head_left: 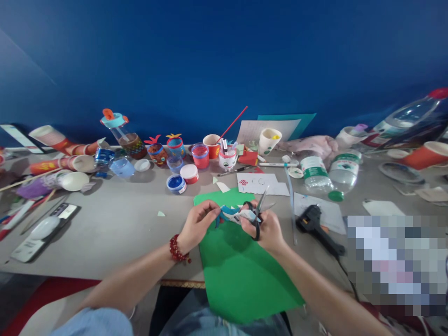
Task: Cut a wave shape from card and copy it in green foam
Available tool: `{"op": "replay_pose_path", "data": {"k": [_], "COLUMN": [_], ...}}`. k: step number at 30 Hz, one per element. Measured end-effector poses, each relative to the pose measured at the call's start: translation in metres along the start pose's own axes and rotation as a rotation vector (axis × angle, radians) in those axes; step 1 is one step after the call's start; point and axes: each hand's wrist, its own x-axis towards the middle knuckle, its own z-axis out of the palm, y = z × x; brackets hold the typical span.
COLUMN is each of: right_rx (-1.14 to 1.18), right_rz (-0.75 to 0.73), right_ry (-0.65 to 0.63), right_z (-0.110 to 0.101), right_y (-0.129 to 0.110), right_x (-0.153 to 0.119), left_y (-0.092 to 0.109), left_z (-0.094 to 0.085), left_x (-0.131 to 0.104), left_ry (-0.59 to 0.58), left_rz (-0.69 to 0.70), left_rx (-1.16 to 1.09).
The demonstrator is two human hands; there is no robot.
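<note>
Over a green sheet (pixel 245 275), my left hand (pixel 199 221) pinches the left end of a small blue and white piece (pixel 229 213). A red beaded bracelet (pixel 178 248) circles my left wrist. My right hand (pixel 268 228) is closed around black-handled scissors (pixel 258 215), whose blades are apart and point up and away. The right end of the blue and white piece lies against my right fingers, beside the scissors. How those fingers hold it is too small to tell.
Paint jars (pixel 176 184), decorated cups (pixel 157 154) and a pen cup (pixel 227 160) line the back. To the right are a black glue gun (pixel 318 228), cut plastic bottles (pixel 315 172) and paper scraps (pixel 262 183). A phone (pixel 45 233) lies at the left.
</note>
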Motion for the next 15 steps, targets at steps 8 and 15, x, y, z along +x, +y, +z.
{"op": "replay_pose_path", "data": {"k": [8, 15], "right_rx": [0.076, 0.195], "right_rz": [-0.002, 0.041], "right_ry": [0.004, -0.033], "right_z": [0.0, -0.003], "right_y": [-0.011, -0.007], "right_x": [0.0, 0.003], "left_y": [0.004, -0.003], "left_z": [0.004, 0.003], "left_x": [-0.001, 0.001], "left_ry": [-0.012, -0.073], "left_rz": [-0.117, -0.089], "left_rx": [-0.217, -0.368]}}
